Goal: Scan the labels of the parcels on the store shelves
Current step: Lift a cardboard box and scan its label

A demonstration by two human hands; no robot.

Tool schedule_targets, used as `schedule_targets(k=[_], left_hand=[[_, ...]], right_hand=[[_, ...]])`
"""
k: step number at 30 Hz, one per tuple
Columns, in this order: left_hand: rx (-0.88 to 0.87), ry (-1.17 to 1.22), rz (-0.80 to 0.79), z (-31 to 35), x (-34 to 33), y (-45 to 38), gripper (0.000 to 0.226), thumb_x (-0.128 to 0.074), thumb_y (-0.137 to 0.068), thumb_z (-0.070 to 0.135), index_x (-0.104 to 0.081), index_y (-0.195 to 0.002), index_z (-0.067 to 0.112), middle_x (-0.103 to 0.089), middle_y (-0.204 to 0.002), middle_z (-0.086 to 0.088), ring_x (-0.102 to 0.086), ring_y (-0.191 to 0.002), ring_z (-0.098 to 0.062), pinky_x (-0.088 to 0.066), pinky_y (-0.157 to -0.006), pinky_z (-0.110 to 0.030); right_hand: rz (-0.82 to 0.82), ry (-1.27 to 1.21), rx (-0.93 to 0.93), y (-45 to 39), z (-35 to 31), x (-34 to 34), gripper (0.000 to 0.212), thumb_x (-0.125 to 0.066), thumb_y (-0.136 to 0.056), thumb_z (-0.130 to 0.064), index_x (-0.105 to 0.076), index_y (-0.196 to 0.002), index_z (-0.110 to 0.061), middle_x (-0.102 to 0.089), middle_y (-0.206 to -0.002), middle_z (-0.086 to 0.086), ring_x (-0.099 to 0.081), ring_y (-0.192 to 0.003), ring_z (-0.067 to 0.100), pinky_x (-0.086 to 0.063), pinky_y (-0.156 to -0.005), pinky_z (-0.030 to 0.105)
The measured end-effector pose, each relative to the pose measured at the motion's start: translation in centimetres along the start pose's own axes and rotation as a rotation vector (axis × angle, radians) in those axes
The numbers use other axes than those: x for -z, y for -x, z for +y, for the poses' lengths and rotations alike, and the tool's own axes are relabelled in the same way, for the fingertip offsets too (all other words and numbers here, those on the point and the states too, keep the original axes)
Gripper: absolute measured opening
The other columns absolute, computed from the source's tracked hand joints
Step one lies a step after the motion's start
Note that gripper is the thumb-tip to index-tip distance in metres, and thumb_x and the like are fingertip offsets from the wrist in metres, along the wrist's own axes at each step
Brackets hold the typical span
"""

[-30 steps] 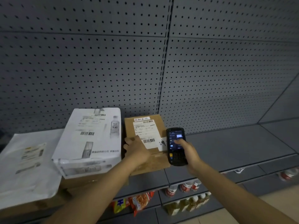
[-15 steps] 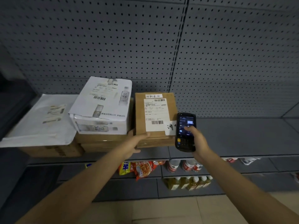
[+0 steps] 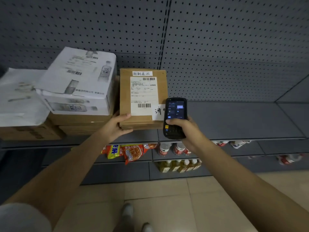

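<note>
A brown cardboard parcel (image 3: 125, 91) lies flat on the grey shelf (image 3: 234, 121), its white shipping label (image 3: 143, 95) with two barcodes facing up. My left hand (image 3: 115, 127) grips the parcel's front left corner, thumb on top. My right hand (image 3: 187, 131) holds a black handheld scanner (image 3: 174, 118) upright at the parcel's front right corner, its lit screen toward me and my thumb on it. A white handwritten note (image 3: 158, 112) is partly hidden behind the scanner.
Left of the parcel, a white printed box (image 3: 78, 86) rests on stacked brown cartons (image 3: 80, 122), beside a white mailer bag (image 3: 18, 97). Pegboard backs the shelf. Lower shelves hold snack packets (image 3: 132, 152) and bottles (image 3: 178, 165). Tiled floor lies below.
My left hand slid from the top of the parcel to its front left corner. The view tilted down, showing lower shelves and floor. The scanner stays at the parcel's right.
</note>
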State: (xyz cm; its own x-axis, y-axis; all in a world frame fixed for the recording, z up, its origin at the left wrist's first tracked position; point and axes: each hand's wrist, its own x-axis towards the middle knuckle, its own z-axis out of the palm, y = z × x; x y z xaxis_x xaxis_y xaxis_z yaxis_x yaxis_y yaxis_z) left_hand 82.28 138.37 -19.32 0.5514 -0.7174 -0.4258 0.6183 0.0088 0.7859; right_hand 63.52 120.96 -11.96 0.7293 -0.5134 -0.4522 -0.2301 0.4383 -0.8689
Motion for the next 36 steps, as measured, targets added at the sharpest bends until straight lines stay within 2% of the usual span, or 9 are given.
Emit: schedule_targets(k=[2,5,7,9,11,15,21,27,36], left_hand=[[-0.006,0.014,-0.013,-0.6,0.0,0.0,0.118,-0.095,-0.048,0.028,-0.033,-0.148,0.02,-0.047,-0.141,-0.009,-0.049,-0.127,-0.029,-0.05,-0.098,-0.051],[-0.027,0.018,-0.019,-1.7,-0.3,0.1,0.131,-0.098,-0.041,0.028,-0.026,-0.151,0.026,-0.049,-0.141,-0.006,-0.053,-0.125,-0.028,-0.054,-0.095,-0.049],[-0.05,-0.02,-0.031,-2.4,-0.5,0.1,0.135,-0.098,-0.041,0.029,-0.02,-0.152,0.031,-0.052,-0.139,-0.004,-0.056,-0.123,-0.027,-0.054,-0.095,-0.046],[-0.068,-0.058,-0.038,-3.0,-0.6,0.0,0.138,-0.098,-0.04,0.032,-0.016,-0.152,0.035,-0.053,-0.138,-0.003,-0.057,-0.122,-0.026,-0.052,-0.098,-0.046],[-0.089,-0.085,-0.042,-3.4,-0.5,-0.1,0.138,-0.097,-0.042,0.034,-0.015,-0.152,0.038,-0.053,-0.14,-0.003,-0.057,-0.123,-0.026,-0.05,-0.1,-0.048],[-0.159,-0.157,-0.035,-4.1,-0.5,-0.1,0.132,-0.094,-0.047,0.04,-0.013,-0.15,0.044,-0.052,-0.14,0.002,-0.057,-0.124,-0.023,-0.049,-0.101,-0.047],[-0.18,-0.185,-0.035,-4.9,0.0,-0.2,0.134,-0.092,-0.052,0.044,0.0,-0.15,0.049,-0.045,-0.147,0.002,-0.053,-0.128,-0.023,-0.043,-0.106,-0.052],[-0.186,-0.225,-0.036,-4.8,0.1,0.0,0.134,-0.091,-0.054,0.048,0.004,-0.149,0.051,-0.042,-0.15,0.002,-0.052,-0.129,-0.023,-0.041,-0.108,-0.053],[-0.195,-0.245,-0.01,-4.7,-0.2,0.3,0.14,-0.092,-0.046,0.052,0.003,-0.149,0.051,-0.041,-0.151,0.001,-0.049,-0.131,-0.023,-0.043,-0.108,-0.05]], right_hand=[[-0.057,0.038,-0.059,1.1,-0.1,0.4,0.071,-0.073,-0.076,0.001,-0.04,-0.136,-0.016,-0.062,-0.124,0.014,-0.064,-0.104,0.027,-0.055,-0.073,0.036],[-0.13,0.041,-0.119,2.4,0.2,0.4,0.088,-0.075,-0.071,0.006,-0.031,-0.141,-0.023,-0.062,-0.124,0.015,-0.066,-0.107,0.033,-0.057,-0.075,0.042],[-0.19,0.011,-0.141,3.2,0.5,0.2,0.09,-0.074,-0.07,0.008,-0.032,-0.142,-0.026,-0.064,-0.122,0.016,-0.068,-0.105,0.035,-0.055,-0.088,0.051],[-0.251,-0.007,-0.149,4.0,0.9,-0.2,0.083,-0.071,-0.071,0.009,-0.038,-0.139,-0.026,-0.068,-0.113,0.014,-0.071,-0.094,0.032,-0.055,-0.086,0.048],[-0.274,-0.011,-0.147,4.6,1.3,-0.4,0.083,-0.072,-0.068,0.011,-0.043,-0.137,-0.025,-0.067,-0.113,0.015,-0.07,-0.095,0.033,-0.057,-0.08,0.045],[-0.27,-0.005,-0.149,5.1,2.3,-0.2,0.084,-0.074,-0.059,0.006,-0.049,-0.13,-0.031,-0.059,-0.129,0.018,-0.058,-0.119,0.041,-0.051,-0.095,0.052],[-0.3,-0.031,-0.1,6.4,2.6,-0.4,0.086,-0.07,-0.061,0.009,-0.047,-0.132,-0.033,-0.06,-0.128,0.019,-0.056,-0.122,0.041,-0.052,-0.096,0.045],[-0.336,-0.068,-0.102,6.5,2.3,-1.1,0.076,-0.068,-0.065,0.012,-0.051,-0.128,-0.027,-0.064,-0.118,0.017,-0.069,-0.096,0.035,-0.055,-0.088,0.046],[-0.342,-0.111,-0.095,7.6,2.1,-2.2,0.072,-0.067,-0.063,0.009,-0.054,-0.125,-0.026,-0.068,-0.107,0.015,-0.069,-0.094,0.035,-0.055,-0.087,0.045]])
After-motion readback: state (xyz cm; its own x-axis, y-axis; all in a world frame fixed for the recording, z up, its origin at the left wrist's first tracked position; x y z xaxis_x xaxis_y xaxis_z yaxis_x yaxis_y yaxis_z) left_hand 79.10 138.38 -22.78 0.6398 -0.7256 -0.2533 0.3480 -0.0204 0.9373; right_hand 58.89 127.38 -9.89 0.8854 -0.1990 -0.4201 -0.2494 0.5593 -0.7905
